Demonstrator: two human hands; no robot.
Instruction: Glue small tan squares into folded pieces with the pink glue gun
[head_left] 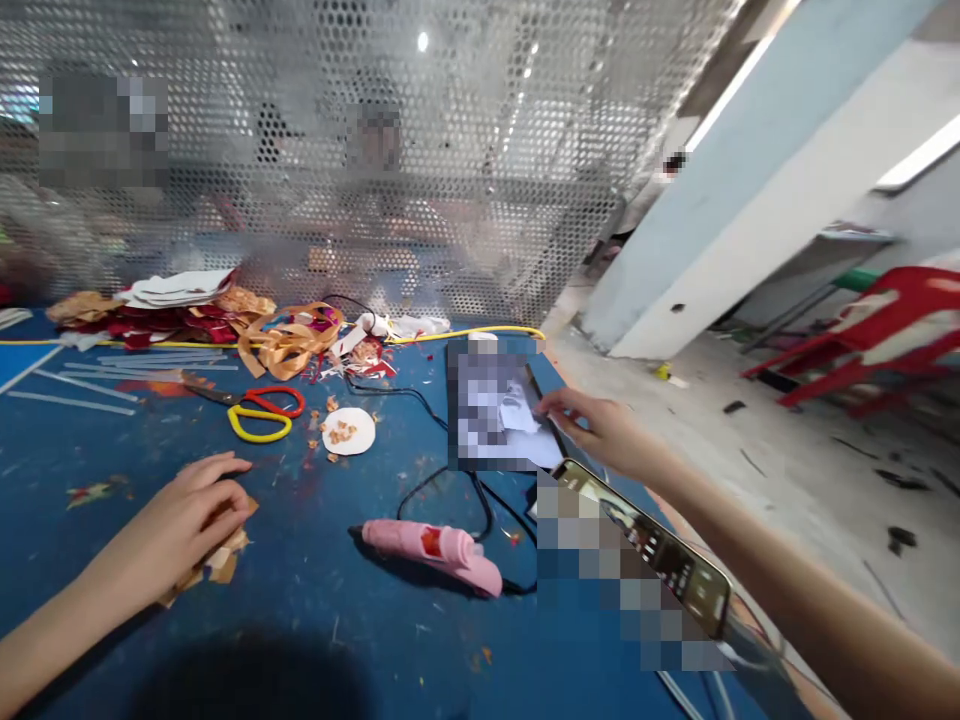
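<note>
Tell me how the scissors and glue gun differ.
The scissors have red and yellow handles; the glue gun is mostly pink. The glue gun has a black cord; the scissors have none. The scissors lie farther away than the glue gun. Both lie on the blue table.

Bare tabletop (304, 560) gives passage between the left hand (196, 508) and the pink glue gun (409, 542) (scissors (238, 400) obstruct beyond).

We note the left hand (196, 505) over brown scraps (223, 570), lower left; right hand (600, 425) at a tablet (517, 442), centre right; glue gun (416, 545), lower centre.
</note>
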